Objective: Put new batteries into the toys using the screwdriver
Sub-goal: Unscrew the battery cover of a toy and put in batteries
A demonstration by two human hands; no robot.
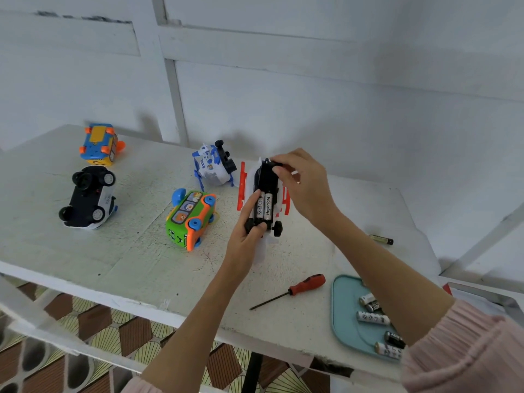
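I have the red-and-white toy (262,194) held belly-up over the middle of the white table (127,251), with its black battery bay open and two white AA batteries (264,205) seated side by side. My left hand (249,225) grips the near end of the toy, fingers wrapped round the underside and one fingertip pressing on the left cell. My right hand (300,182) pinches a black piece at the far end of the bay; I judge it to be the compartment cover (268,168), hinged up or about to be seated, though I cannot tell which.

The red-handled screwdriver (297,289) lies untouched near the front edge, just left of the teal tray (344,307) holding spare batteries (373,317). A single dark battery (381,239) lies apart on the right.

The risks, as I see them: if I lift my left finger, the cells could spring out; if the cover goes on skewed, its tab may not catch. I cannot see the screw anywhere, so it could roll off the table unnoticed.
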